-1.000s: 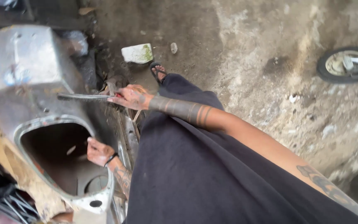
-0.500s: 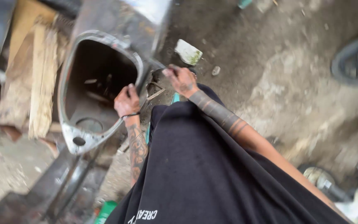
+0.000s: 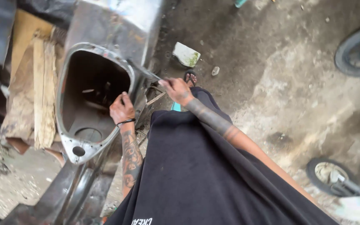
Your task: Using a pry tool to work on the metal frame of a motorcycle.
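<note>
Head view: left hand grips rim of bare grey metal scooter body shell; right hand grips thin metal rod.

A rough concrete floor – stained and dusty – fills the right side. Two wheels lie at its edge, and worn wooden planks are stacked on the left.

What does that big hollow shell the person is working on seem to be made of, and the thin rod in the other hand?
The hollow shell looks like bare sheet metal: dull grey sheen, rusty patches, a thin rolled rim that the left hand grips. The thin rod in the right hand seems to be steel, slim and grey, though blur hides its finish.
</note>
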